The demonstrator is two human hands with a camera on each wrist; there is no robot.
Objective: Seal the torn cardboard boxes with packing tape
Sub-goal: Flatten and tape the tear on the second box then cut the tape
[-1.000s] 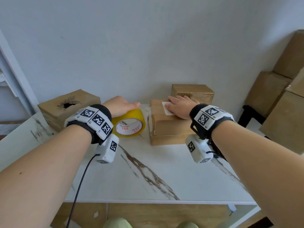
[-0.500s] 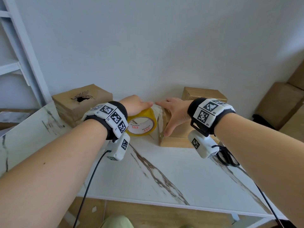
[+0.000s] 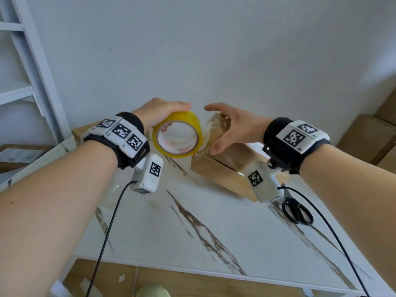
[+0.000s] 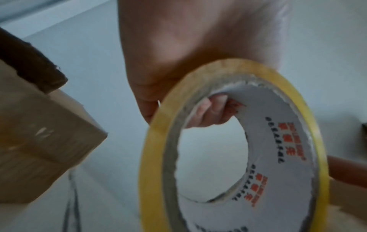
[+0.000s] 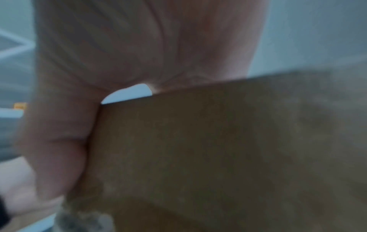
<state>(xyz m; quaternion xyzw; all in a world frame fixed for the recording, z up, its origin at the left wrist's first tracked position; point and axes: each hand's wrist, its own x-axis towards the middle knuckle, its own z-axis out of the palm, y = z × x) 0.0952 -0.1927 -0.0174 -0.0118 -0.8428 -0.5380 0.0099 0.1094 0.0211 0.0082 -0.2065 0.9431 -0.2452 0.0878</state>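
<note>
My left hand (image 3: 162, 112) grips the yellow tape roll (image 3: 177, 133) and holds it above the table. In the left wrist view its fingertips (image 4: 210, 109) curl inside the roll's white core (image 4: 282, 141). Just right of the roll, my right hand (image 3: 233, 127) clamps the left end of a brown cardboard box (image 3: 225, 168). Its thumb presses the near side and its fingers reach over the top. The right wrist view shows that thumb and palm (image 5: 119, 47) against the box (image 5: 198, 149). A clear strip of tape (image 3: 205, 133) seems to run from roll to box.
Black scissors (image 3: 296, 211) lie on the marble table (image 3: 192, 232) right of the box. A second brown box (image 3: 78, 130) sits behind my left wrist, also seen in the left wrist view (image 4: 39, 141). More boxes (image 3: 364, 136) stack at the right; a white shelf frame (image 3: 32, 61) stands left.
My left hand lifted the tape roll off the table. My right hand slid from the box's top to its left end, and the box now sits at an angle.
</note>
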